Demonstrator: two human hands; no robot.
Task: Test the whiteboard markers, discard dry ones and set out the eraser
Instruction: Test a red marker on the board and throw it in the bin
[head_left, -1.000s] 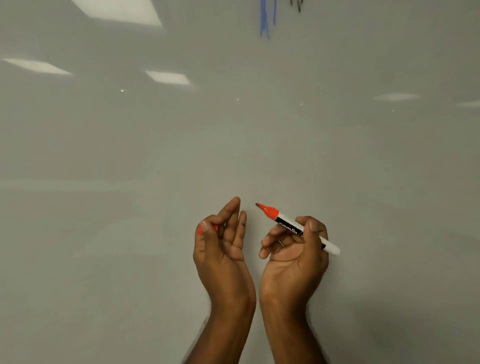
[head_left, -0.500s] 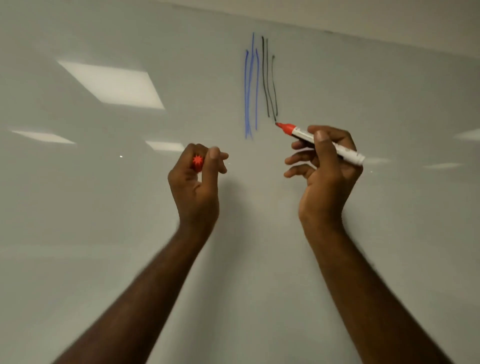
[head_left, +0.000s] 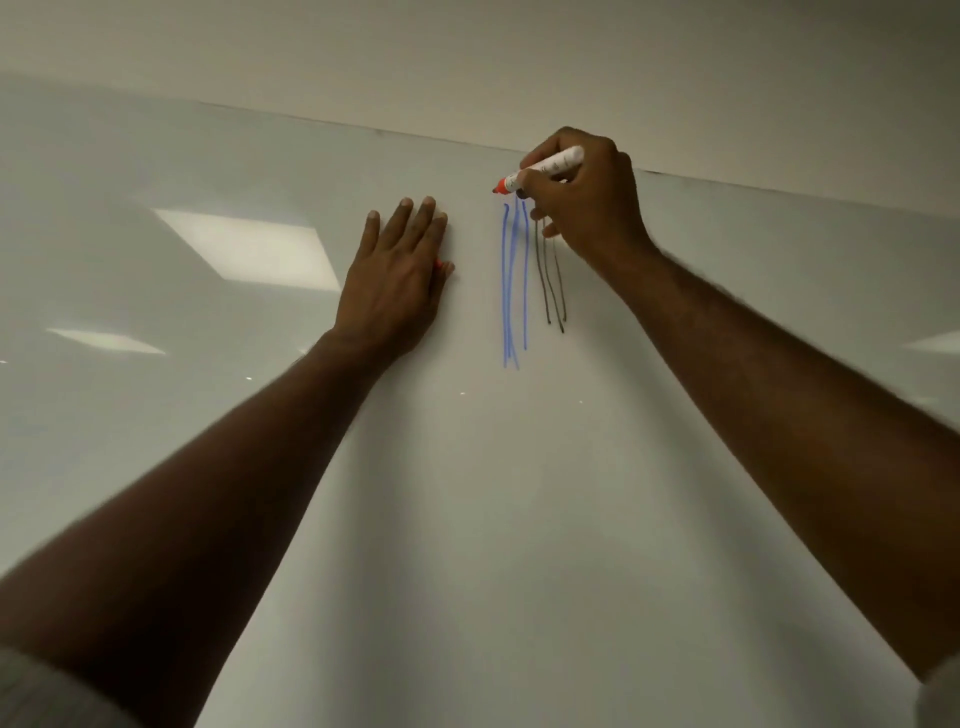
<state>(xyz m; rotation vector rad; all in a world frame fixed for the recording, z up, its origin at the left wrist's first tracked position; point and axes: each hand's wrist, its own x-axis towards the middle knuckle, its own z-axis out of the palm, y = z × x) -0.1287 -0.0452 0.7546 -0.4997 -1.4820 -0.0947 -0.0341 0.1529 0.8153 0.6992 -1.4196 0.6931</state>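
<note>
Gripping the light, stiff red whiteboard marker (head_left: 540, 170) mid-barrel, a sensible hold, the right hand (head_left: 584, 202) sets its tip to the whiteboard (head_left: 260, 171) above the blue lines (head_left: 514, 280), while the left hand (head_left: 397, 275) presses flat, red cap (head_left: 439, 265) beneath.

Uncapped red marker (head_left: 540, 170), tip at whiteboard (head_left: 467, 519), above blue strokes (head_left: 511, 280).

A glossy pale whiteboard (head_left: 260, 171) fills most of the view, its top edge slanting down toward the right. Above that edge runs a plain beige wall (head_left: 467, 57), matt and evenly lit. On the whiteboard's sheen lie reflections of rectangular ceiling light panels (head_left: 244, 244): a large bright one left of centre, a thinner one below it, and another faint one at the far right edge.
</note>
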